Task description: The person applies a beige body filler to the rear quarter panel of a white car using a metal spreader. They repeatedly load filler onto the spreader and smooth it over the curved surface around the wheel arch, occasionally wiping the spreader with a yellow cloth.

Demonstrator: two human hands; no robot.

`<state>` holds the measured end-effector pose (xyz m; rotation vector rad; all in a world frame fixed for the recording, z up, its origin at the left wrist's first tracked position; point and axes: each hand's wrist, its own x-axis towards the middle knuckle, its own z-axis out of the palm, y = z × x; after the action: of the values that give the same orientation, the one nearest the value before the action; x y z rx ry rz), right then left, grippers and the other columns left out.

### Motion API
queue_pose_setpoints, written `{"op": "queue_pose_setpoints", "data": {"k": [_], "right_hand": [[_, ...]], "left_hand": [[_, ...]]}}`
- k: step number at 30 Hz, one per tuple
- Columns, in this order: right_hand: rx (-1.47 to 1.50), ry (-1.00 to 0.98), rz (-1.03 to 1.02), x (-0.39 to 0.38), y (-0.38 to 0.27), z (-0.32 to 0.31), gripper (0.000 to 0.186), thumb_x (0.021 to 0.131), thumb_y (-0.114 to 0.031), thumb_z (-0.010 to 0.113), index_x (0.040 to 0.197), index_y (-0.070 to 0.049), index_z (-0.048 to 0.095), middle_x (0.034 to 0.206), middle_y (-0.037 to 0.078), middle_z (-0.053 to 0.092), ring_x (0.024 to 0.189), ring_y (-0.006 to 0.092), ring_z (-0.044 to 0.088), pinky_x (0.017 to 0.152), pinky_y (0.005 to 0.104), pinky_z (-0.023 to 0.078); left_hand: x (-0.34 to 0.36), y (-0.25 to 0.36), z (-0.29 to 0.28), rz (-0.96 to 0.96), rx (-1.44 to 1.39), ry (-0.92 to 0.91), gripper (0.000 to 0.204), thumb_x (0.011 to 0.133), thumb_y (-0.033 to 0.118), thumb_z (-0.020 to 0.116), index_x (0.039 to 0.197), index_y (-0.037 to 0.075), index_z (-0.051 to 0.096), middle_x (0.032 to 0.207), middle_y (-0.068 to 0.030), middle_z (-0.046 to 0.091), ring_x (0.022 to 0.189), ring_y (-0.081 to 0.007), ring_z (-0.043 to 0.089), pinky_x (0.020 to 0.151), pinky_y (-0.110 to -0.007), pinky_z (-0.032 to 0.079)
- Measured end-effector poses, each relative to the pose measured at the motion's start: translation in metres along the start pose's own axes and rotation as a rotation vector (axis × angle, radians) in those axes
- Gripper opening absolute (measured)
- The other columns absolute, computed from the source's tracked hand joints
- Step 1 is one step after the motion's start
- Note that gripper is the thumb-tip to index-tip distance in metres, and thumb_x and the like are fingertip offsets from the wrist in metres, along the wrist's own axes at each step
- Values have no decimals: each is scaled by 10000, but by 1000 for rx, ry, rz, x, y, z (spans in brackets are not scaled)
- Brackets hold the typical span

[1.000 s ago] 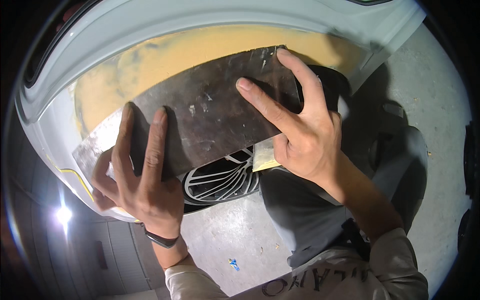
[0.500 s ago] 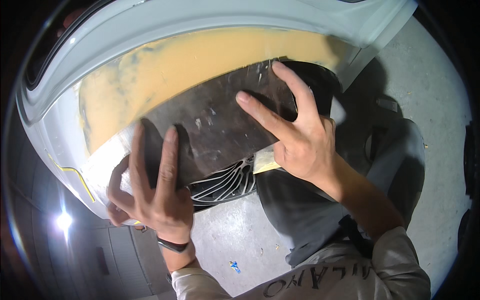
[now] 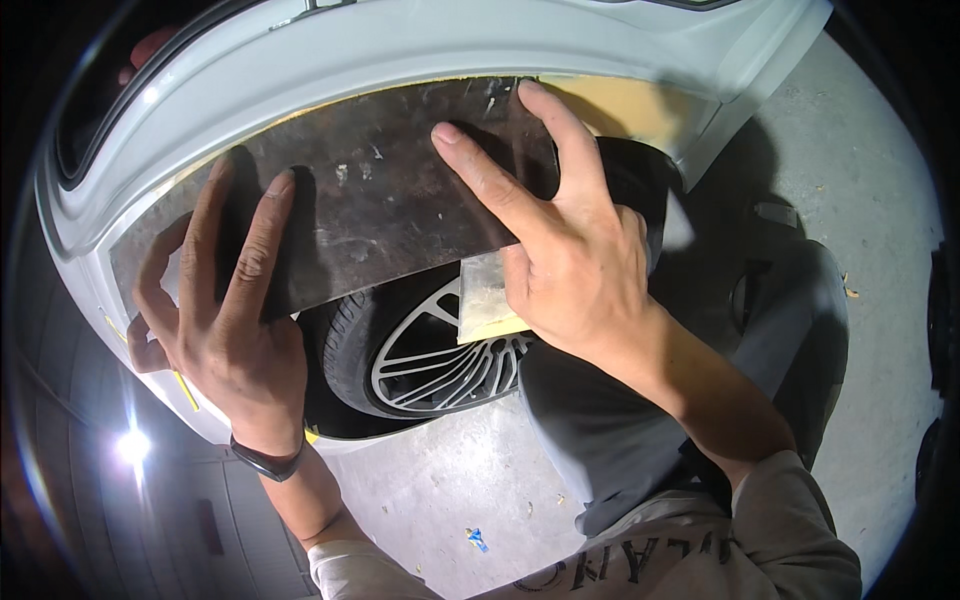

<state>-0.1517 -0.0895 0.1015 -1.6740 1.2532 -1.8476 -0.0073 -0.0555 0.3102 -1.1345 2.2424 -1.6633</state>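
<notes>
A broad, dark, flexible filler spreader (image 3: pixel 390 190) lies over the yellow body filler (image 3: pixel 640 105) on a pale car panel (image 3: pixel 300 55) above the wheel. My left hand (image 3: pixel 230 330) grips its left end, two fingers stretched flat across its face and the others curled at the edge. My right hand (image 3: pixel 575 235) presses two spread fingertips on its upper right part. Beneath the same hand sticks out a smaller spreader (image 3: pixel 487 295) with yellow filler along its lower edge, held by the thumb and folded fingers. Most of the filler is hidden behind the dark spreader.
Below the panel is the car wheel (image 3: pixel 440 360), with a black tyre and silver spokes. My bent leg (image 3: pixel 620 430) is close to it. A small blue scrap (image 3: pixel 476 540) lies on the grey floor. Yellow tape (image 3: pixel 187 392) edges the panel at the left.
Both hands and the dark spreader have moved up and left across the panel. It now covers most of the filler, and more of the wheel shows beneath. The smaller spreader moved along.
</notes>
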Motion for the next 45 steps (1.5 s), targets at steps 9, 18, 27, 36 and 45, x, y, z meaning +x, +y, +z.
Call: {"op": "queue_pose_setpoints", "data": {"k": [9, 18, 27, 36, 45], "right_hand": [[72, 88, -36, 3, -1, 5, 874, 643, 150, 606, 1412, -258, 672, 1466, 249, 470, 1109, 394, 670, 812, 390, 624], [106, 125, -90, 1, 4, 6, 794, 629, 166, 549, 1316, -180, 748, 1426, 239, 516, 1198, 386, 646, 876, 382, 610], [117, 3, -127, -14, 24, 3, 763, 653, 175, 585, 1294, -199, 758, 1443, 245, 531, 1174, 383, 676, 819, 364, 649], [-26, -77, -193, -31, 41, 0, 864, 580, 137, 637, 1331, -280, 728, 1475, 169, 544, 869, 254, 756, 560, 308, 614], [-106, -366, -205, -40, 45, -87, 788, 633, 71, 645, 1342, -265, 717, 1523, 194, 510, 1195, 338, 673, 693, 338, 637]], "left_hand": [[2, -1, 4, 19, 55, -22, 534, 796, 12, 762, 1250, 292, 783, 1348, 58, 716, 1168, -198, 614, 1053, -326, 456], [-9, 16, 2, -49, 70, 0, 464, 809, 150, 780, 1245, 309, 786, 1317, 68, 733, 1108, -177, 616, 1007, -316, 464], [-52, 65, 5, -279, 113, -89, 372, 865, 244, 785, 1226, 336, 789, 1347, 50, 708, 1035, -182, 533, 992, -332, 360], [-83, 96, 12, -379, -38, -145, 595, 769, -31, 721, 1257, 303, 784, 1398, 3, 682, 1064, -228, 501, 975, -323, 365], [-83, 112, -32, -178, -338, -330, 489, 825, 5, 664, 1282, 163, 737, 1216, -57, 750, 1108, -255, 697, 1071, -467, 422]]}}
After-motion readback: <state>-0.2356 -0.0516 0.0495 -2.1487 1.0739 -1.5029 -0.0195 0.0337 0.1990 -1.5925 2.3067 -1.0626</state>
